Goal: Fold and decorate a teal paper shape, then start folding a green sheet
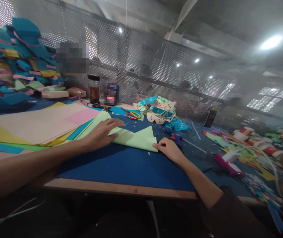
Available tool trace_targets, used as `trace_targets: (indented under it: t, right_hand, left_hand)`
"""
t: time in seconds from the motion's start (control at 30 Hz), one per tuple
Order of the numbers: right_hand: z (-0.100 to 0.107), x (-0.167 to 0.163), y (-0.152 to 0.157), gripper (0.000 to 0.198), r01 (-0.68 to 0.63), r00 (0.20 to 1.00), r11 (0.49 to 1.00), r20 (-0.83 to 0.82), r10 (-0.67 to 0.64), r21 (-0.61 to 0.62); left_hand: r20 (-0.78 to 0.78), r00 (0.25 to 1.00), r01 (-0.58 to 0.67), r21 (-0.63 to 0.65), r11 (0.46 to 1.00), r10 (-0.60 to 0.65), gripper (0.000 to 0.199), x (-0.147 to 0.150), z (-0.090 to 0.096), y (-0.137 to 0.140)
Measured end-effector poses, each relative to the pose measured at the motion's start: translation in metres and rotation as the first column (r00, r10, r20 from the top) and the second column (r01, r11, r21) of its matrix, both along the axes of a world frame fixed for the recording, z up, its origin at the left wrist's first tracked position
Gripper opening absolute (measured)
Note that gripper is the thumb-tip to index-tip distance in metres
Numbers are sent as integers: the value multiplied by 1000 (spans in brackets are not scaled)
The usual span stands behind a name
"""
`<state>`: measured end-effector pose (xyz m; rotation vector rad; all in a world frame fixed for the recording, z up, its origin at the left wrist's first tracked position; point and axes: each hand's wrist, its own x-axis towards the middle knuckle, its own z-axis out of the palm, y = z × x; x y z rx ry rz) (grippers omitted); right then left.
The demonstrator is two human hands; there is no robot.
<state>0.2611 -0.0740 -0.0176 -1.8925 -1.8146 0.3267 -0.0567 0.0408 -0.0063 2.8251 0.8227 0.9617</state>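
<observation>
A light green sheet of paper [138,140], folded over with a pointed flap standing up, lies on the blue table top. My left hand [103,132] rests flat on its left part with the fingers stretched out. At the right end, my right hand [165,147] pinches the paper's corner between thumb and finger. Behind the paper lie scissors [133,115] with red and yellow handles. A blue glue gun [175,136] is just beyond my right hand.
Stacked coloured sheets [39,122] spread at the left, below a tall heap of blue and pink pieces [24,49]. Cut-out paper masks [160,112] pile up behind. At the right are a magenta glue gun [228,165] and paper scraps [253,158]. The table's wooden edge [121,188] runs in front.
</observation>
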Motion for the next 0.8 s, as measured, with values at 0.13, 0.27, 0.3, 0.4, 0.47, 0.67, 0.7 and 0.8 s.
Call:
trace_targets:
  t: [0.13,0.27,0.3,0.4,0.47,0.67,0.7,0.8]
  right_hand:
    - [0,0,1,39,0,1000,1000,6,0,3]
    - [1,-2,1,37,13,1000,1000,15,-13,11]
    - [1,-2,0,37,16,1000,1000,19,-16,13]
    - [1,-4,0,36,26,999,999,34,-27,19]
    - [1,-5,0,36,36,999,999,40,-37,24]
    - [0,-6,1,35,54,997,998,47,-55,34]
    - [0,-6,2,35,55,997,998,48,-57,37]
    - [-1,-6,2,33,62,996,997,53,-65,49]
  left_hand:
    - [-131,959,263,61,963,-253,38,5,-3,-11]
    - [-234,923,325,43,945,-307,39,8,-7,-18]
    - [-238,920,329,36,944,-311,40,8,-8,-18]
    - [-239,915,344,35,938,-326,42,8,-11,-17]
    - [-253,913,340,45,939,-319,42,8,-11,-17]
    - [-283,917,312,72,947,-281,40,6,-12,-17]
    - [-287,917,310,76,948,-277,39,6,-12,-17]
    - [-307,913,311,96,946,-269,39,6,-12,-17]
